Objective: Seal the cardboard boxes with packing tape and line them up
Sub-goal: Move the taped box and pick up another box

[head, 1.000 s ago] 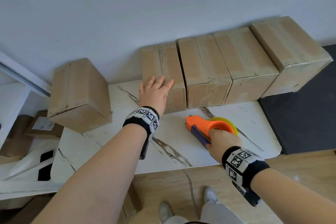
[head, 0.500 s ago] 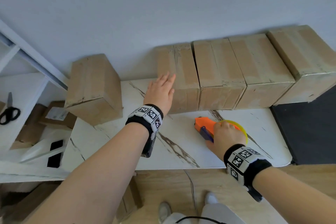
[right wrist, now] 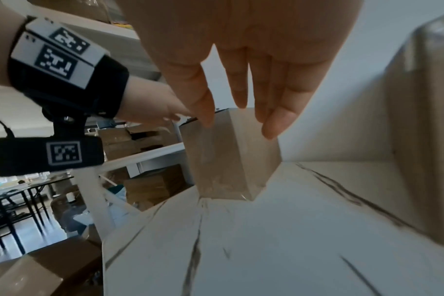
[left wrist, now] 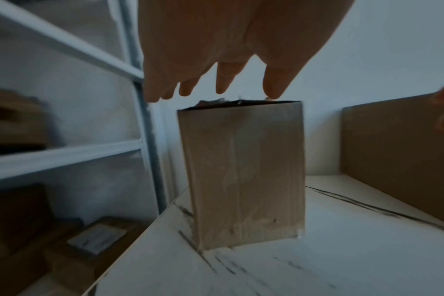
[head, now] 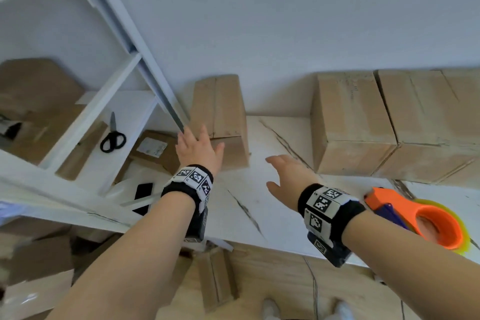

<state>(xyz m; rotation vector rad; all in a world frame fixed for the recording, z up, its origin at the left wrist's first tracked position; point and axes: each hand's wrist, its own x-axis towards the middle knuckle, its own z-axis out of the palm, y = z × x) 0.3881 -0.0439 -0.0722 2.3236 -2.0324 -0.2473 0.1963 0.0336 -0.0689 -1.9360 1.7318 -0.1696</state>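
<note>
One taped cardboard box [head: 219, 114] stands apart, left of the box row [head: 389, 122]; orange tape dispenser [head: 415, 215] lies near the row.

You stand at a white table [head: 259, 205] with dark streaks, pushed against a plain pale wall [head: 285, 21]. A white shelf rack [head: 111, 101] stands at ten o'clock. The floor [head: 280, 280] at six o'clock is light wood.

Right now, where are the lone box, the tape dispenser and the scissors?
Lone box [head: 217, 104]: head view, on its top face.
Tape dispenser [head: 396, 201]: head view, on its orange body.
Scissors [head: 113, 139]: head view, on the black handles.
</note>
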